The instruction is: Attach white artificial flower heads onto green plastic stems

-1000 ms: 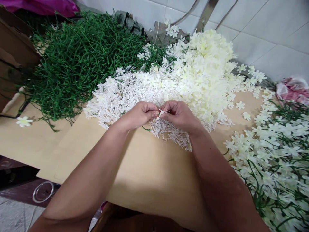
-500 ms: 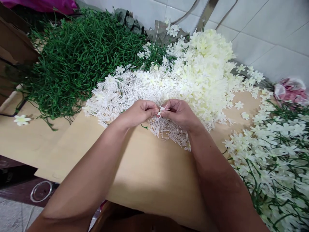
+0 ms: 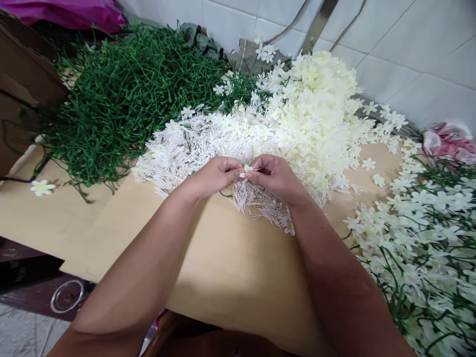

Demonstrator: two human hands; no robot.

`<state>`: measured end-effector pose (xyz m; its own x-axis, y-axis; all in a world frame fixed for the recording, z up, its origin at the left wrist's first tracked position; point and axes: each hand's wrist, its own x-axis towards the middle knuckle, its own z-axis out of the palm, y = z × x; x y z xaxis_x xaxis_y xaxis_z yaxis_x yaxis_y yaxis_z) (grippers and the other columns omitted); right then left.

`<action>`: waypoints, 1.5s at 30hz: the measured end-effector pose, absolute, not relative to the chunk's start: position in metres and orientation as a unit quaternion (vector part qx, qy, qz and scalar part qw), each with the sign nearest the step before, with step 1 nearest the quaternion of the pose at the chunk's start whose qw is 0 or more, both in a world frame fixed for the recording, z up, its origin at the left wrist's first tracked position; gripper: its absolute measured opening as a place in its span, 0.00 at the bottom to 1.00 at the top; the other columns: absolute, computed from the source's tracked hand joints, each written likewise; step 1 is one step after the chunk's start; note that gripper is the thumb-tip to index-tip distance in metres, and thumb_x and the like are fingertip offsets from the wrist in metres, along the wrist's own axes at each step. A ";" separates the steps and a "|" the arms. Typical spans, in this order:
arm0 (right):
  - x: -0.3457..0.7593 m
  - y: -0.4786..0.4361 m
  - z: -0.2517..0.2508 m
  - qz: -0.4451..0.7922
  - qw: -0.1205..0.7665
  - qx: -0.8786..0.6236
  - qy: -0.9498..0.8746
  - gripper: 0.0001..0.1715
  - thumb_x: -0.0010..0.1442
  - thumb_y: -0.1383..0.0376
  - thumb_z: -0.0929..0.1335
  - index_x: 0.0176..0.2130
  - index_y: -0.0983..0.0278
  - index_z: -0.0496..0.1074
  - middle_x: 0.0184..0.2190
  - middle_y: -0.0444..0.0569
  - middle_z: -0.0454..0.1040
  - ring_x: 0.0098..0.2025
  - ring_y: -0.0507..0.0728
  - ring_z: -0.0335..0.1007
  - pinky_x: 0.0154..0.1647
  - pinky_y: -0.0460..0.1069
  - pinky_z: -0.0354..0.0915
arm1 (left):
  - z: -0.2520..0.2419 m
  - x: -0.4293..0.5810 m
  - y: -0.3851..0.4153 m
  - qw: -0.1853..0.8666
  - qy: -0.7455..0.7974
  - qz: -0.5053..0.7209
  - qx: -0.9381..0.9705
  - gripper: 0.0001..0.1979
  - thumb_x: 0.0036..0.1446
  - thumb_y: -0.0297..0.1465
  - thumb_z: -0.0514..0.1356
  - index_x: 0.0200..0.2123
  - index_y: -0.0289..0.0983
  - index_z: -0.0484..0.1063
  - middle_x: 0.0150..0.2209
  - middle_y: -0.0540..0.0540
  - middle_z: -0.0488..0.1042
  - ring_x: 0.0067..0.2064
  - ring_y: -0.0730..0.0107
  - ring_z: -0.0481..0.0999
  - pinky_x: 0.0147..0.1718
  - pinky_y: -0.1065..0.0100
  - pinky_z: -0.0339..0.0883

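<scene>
Between my two hands is a small white artificial flower [image 3: 247, 170], partly covered by the fingertips. My left hand [image 3: 219, 174] pinches it from the left, thumb and forefinger together. From the other side my right hand [image 3: 274, 174] also pinches it, with thin white strands showing near its fingertips. Both hands hover over the front of a heap of thin white stamen-like sticks [image 3: 197, 141]. Behind and to the right of them rises a pile of cream-white flower heads [image 3: 320, 109].
A large heap of green plastic stems [image 3: 145, 89] lies at the back left. White flowers on green stems [image 3: 427, 238] are piled at the right. One loose flower [image 3: 42, 187] rests on the tan board [image 3: 230, 263] at the left. A cardboard box [image 3: 26, 74] stands far left.
The flower between my fingertips has turned slightly, and its petals show more. Both hands stay close together in nearly the same place. The view has shifted a little.
</scene>
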<state>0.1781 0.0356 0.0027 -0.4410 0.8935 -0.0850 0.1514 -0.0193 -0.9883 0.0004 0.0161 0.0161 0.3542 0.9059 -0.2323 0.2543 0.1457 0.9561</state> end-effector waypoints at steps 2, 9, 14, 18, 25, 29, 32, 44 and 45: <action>0.179 0.035 0.006 0.585 0.327 -0.412 -0.617 0.25 0.41 0.52 0.78 0.25 0.64 0.65 0.20 0.39 0.65 0.23 0.46 0.56 0.25 0.46 0.52 | 0.016 -0.001 0.015 0.570 0.490 0.292 0.591 0.11 0.54 0.33 0.58 0.23 0.34 0.67 0.19 0.55 0.59 0.22 0.81 0.56 0.23 0.74 0.48; 0.177 0.035 0.007 0.589 0.338 -0.412 -0.608 0.26 0.38 0.52 0.79 0.23 0.63 0.65 0.18 0.39 0.64 0.22 0.47 0.56 0.24 0.46 0.53 | 0.009 0.002 0.015 0.560 0.458 0.319 0.613 0.09 0.54 0.30 0.57 0.23 0.34 0.68 0.19 0.54 0.60 0.22 0.80 0.56 0.24 0.74 0.49; 0.181 0.037 0.006 0.621 0.351 -0.364 -0.599 0.25 0.41 0.54 0.79 0.25 0.63 0.64 0.21 0.39 0.65 0.24 0.47 0.58 0.28 0.47 0.56 | 0.009 0.008 0.015 0.583 0.428 0.352 0.594 0.11 0.55 0.31 0.57 0.22 0.35 0.66 0.19 0.54 0.59 0.22 0.79 0.56 0.24 0.73 0.49; 0.182 0.036 0.008 0.622 0.341 -0.358 -0.607 0.25 0.41 0.52 0.78 0.25 0.63 0.64 0.22 0.39 0.65 0.25 0.47 0.59 0.28 0.47 0.56 | 0.008 0.006 0.014 0.605 0.427 0.360 0.567 0.11 0.57 0.32 0.56 0.23 0.35 0.63 0.19 0.55 0.56 0.22 0.80 0.54 0.23 0.73 0.47; 0.173 0.034 0.012 0.578 0.321 -0.401 -0.634 0.28 0.39 0.49 0.77 0.23 0.64 0.64 0.21 0.40 0.66 0.24 0.47 0.59 0.27 0.47 0.55 | 0.007 0.006 0.015 0.603 0.440 0.341 0.572 0.12 0.56 0.33 0.58 0.22 0.35 0.63 0.20 0.55 0.56 0.22 0.81 0.54 0.24 0.74 0.48; 0.177 0.033 0.026 0.560 0.346 -0.419 -0.625 0.27 0.39 0.51 0.78 0.24 0.64 0.64 0.19 0.39 0.65 0.23 0.46 0.58 0.24 0.46 0.55 | 0.015 0.002 0.013 0.591 0.453 0.356 0.565 0.16 0.56 0.41 0.59 0.25 0.35 0.65 0.20 0.55 0.60 0.22 0.80 0.58 0.24 0.73 0.52; 0.190 0.032 0.044 0.557 0.358 -0.426 -0.617 0.25 0.40 0.53 0.78 0.25 0.64 0.65 0.21 0.40 0.67 0.24 0.47 0.63 0.26 0.47 0.62 | 0.026 -0.005 0.009 0.506 0.453 0.439 0.588 0.21 0.54 0.50 0.60 0.36 0.36 0.72 0.33 0.47 0.73 0.35 0.73 0.71 0.36 0.71 0.64; 0.218 0.020 0.081 0.636 0.250 -0.373 -0.628 0.17 0.48 0.59 0.76 0.31 0.66 0.69 0.26 0.42 0.72 0.30 0.48 0.71 0.33 0.47 0.74 | 0.046 -0.032 -0.001 0.497 0.427 0.468 0.593 0.08 0.53 0.40 0.65 0.28 0.44 0.81 0.24 0.52 0.75 0.29 0.74 0.69 0.35 0.68 0.64; 0.217 0.018 0.081 0.649 0.206 -0.353 -0.641 0.16 0.49 0.59 0.75 0.32 0.66 0.70 0.27 0.43 0.73 0.31 0.48 0.72 0.33 0.47 0.74 | 0.048 -0.039 -0.001 0.536 0.396 0.428 0.610 0.09 0.51 0.41 0.66 0.27 0.43 0.81 0.23 0.50 0.75 0.26 0.75 0.68 0.31 0.69 0.64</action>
